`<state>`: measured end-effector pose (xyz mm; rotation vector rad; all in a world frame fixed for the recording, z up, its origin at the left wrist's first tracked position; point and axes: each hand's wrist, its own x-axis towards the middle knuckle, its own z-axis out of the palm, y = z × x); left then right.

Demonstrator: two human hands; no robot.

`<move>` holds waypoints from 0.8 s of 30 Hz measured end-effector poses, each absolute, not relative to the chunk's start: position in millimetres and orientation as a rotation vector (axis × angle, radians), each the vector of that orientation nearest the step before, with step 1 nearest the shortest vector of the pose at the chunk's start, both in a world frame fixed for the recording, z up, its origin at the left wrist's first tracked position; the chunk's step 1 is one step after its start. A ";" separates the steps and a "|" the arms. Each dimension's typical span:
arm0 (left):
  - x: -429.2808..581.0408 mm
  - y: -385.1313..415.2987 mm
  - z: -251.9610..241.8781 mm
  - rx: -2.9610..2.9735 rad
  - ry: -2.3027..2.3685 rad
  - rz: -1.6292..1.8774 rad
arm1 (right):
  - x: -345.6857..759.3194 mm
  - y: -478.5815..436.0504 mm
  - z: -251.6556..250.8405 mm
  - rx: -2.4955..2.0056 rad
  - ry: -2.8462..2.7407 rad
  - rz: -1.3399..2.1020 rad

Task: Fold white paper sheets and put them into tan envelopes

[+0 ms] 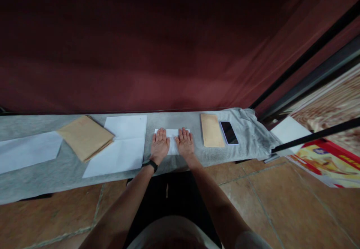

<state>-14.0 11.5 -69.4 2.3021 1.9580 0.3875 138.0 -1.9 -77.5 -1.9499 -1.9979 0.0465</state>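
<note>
A small white paper [172, 147] lies on the grey cloth of a long narrow table [194, 123]. My left hand [159, 144] rests flat on its left part, fingers stretched forward, with a dark band on the wrist. On the right part of the same paper my right hand [185, 142] lies flat too, fingers stretched out. Both hands are open and hold nothing; the paper shows between them and beyond the fingertips. Just left of my left hand are larger white sheets [128, 151], with a crease across them.
Brown envelopes [86, 136] overlap the white sheets; another white paper [28, 150] is farther left. A single brown envelope [212, 131] and a phone [229, 133] lie to the right. A dark red curtain [168, 54] hangs behind. Black bars and a red-yellow box [329, 162] are at right.
</note>
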 end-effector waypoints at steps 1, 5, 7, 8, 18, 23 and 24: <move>-15.4 10.5 -68.6 2.292 1.980 0.391 | 139.0 -2.4 -78.9 -1.950 -1.981 0.032; -22.1 3.9 -65.8 2.228 2.069 0.447 | 142.4 -5.7 -83.8 -1.958 -1.928 -0.025; -27.3 -0.9 -66.2 2.194 2.095 0.501 | 143.8 -8.3 -84.9 -1.970 -1.899 -0.047; -30.2 -3.5 -66.9 2.183 2.103 0.535 | 144.4 -9.8 -85.0 -1.979 -1.888 -0.055; -43.9 -14.7 -45.9 1.740 2.008 0.820 | 144.3 -21.2 -74.8 -2.023 -1.897 -0.032; -45.1 -12.1 -27.0 1.134 1.756 1.124 | 146.9 -23.6 -68.1 -2.029 -1.886 0.057; -45.0 -13.9 -25.7 1.103 1.701 1.164 | 147.6 -25.4 -66.7 -2.015 -1.880 0.080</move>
